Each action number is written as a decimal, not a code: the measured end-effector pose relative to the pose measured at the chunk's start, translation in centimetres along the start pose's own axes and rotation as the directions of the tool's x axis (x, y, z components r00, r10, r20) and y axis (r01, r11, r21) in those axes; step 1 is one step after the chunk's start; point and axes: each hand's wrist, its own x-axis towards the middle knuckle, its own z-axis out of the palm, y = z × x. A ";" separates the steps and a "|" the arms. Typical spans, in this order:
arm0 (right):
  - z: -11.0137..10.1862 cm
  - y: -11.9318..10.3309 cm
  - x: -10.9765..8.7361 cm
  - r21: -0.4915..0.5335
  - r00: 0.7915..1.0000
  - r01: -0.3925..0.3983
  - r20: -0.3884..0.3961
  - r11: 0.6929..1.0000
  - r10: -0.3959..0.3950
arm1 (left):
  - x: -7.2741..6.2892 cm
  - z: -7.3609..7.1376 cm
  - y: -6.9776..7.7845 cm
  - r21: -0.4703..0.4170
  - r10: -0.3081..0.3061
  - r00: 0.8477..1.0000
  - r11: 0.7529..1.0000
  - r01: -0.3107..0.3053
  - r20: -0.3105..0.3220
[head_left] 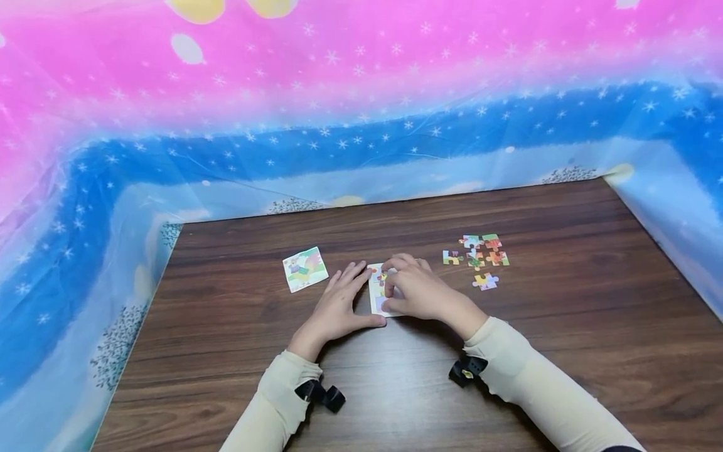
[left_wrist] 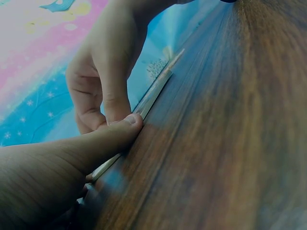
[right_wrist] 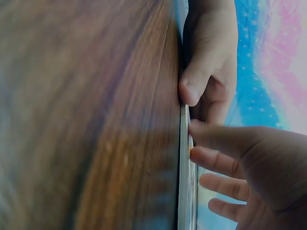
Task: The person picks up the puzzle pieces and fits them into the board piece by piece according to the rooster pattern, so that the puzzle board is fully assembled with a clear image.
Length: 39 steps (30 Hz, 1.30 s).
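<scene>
A puzzle board (head_left: 375, 306) with a pale border lies flat on the table, its right part hidden under my right hand (head_left: 418, 289). That hand bends over it, thumb and index fingertips (right_wrist: 195, 152) down on the colourful surface and slightly apart; the other fingers are raised. My left hand (head_left: 339, 307) lies at the board's left side with fingers stretched out. Its thumb (left_wrist: 132, 120) touches the near edge, and the index fingertip reaches the far left corner. In the right wrist view the board's thin edge (right_wrist: 184, 191) shows side-on.
Several loose jigsaw pieces (head_left: 476, 258) lie grouped to the right of the hands. A square picture card (head_left: 305, 269) lies to the left. The dark wooden table (head_left: 226, 351) is bounded at the back and sides by a pink and blue snowflake cloth (head_left: 339, 144).
</scene>
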 end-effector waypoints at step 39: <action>-8.0 21.0 -9.5 0.270 0.908 -0.354 -0.131 0.896 0.398 | 0.0 0.1 0.0 0.008 0.011 1.000 1.000 -0.011 -0.016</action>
